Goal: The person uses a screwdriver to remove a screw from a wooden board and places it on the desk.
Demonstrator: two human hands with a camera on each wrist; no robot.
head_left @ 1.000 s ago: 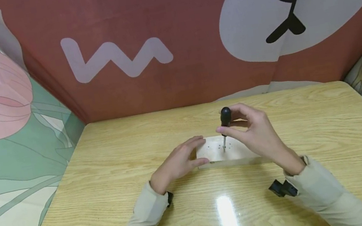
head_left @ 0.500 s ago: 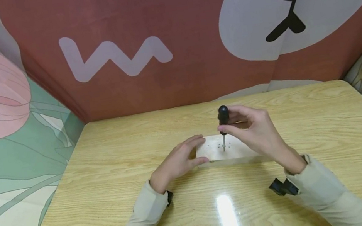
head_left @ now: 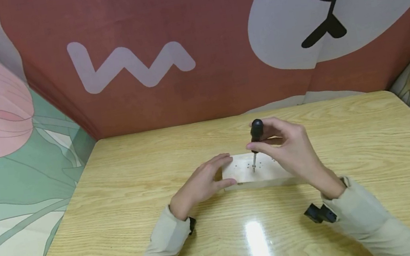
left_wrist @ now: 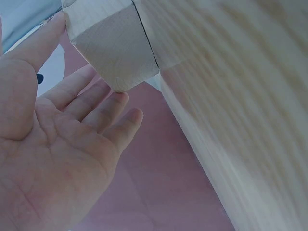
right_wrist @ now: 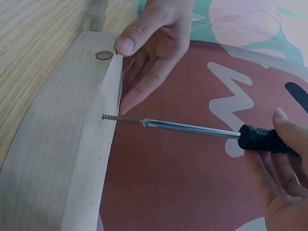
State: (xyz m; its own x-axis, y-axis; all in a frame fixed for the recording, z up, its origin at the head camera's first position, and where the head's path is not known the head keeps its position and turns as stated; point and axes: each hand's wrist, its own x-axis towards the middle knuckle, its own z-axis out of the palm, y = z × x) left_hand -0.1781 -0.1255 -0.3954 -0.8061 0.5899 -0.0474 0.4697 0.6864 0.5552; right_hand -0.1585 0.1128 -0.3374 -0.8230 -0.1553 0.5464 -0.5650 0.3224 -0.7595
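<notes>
A pale wooden block (head_left: 242,176) with several small holes in its top lies on the table. My left hand (head_left: 202,185) holds its left end, thumb at the near edge and fingers at the far edge. In the left wrist view the block's end (left_wrist: 115,57) sits between thumb and fingertips. With thumb and fingers my right hand (head_left: 293,150) grips the black handle of a screwdriver (head_left: 256,131). The right wrist view shows the screwdriver's tip (right_wrist: 154,123) on the head of a screw (right_wrist: 124,119), whose point is in the block and whose threads mostly stand out.
The wood-grain table (head_left: 137,178) reaches back to a red printed cloth backdrop (head_left: 223,90). Patterned cloth (head_left: 2,185) hangs at the left side. A bright light reflection (head_left: 260,248) lies on the tabletop near me.
The screwdriver's handle tilts slightly left, then back to the right, with small shifts of my right fingers. My left hand and the block stay in place.
</notes>
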